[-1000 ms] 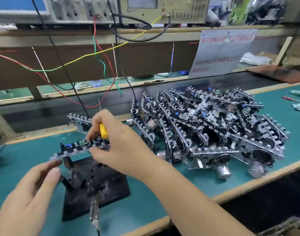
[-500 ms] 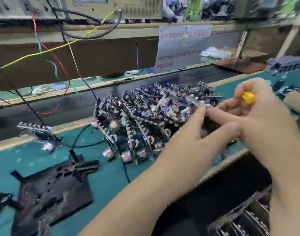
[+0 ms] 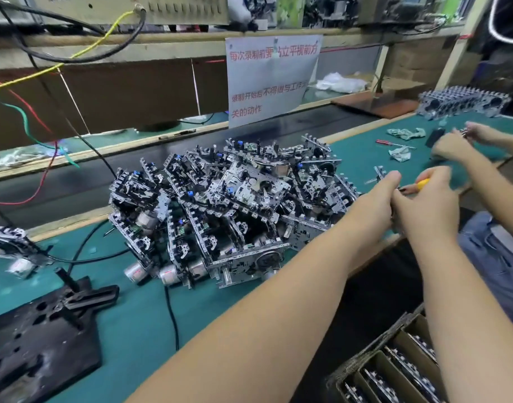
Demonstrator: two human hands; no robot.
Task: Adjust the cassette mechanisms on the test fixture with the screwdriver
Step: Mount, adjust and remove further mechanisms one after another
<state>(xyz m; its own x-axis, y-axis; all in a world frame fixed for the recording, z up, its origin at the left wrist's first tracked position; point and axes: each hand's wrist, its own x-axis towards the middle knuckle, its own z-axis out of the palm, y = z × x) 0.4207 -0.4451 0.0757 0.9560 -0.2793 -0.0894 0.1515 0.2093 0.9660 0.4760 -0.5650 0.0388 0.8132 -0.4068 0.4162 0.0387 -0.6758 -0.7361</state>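
With a cassette mechanism [image 3: 379,175] gripped in your left hand [image 3: 374,199] and the screwdriver [image 3: 423,184] in your right hand [image 3: 427,207], lower it gently beside the heap [image 3: 229,210], leaving the test fixture [image 3: 40,330] free.

The cassette mechanisms [image 3: 235,210] lie in a tangled heap of silver metal frames, black gears, blue parts and round motors, just to the left of my hands. One more mechanism [image 3: 380,174] pokes up above my left hand [image 3: 377,199], mostly hidden and blurred. The yellow-handled screwdriver [image 3: 423,184] sits in my right hand [image 3: 427,205]. The black test fixture [image 3: 40,338] lies flat and unloaded, well off to my left.
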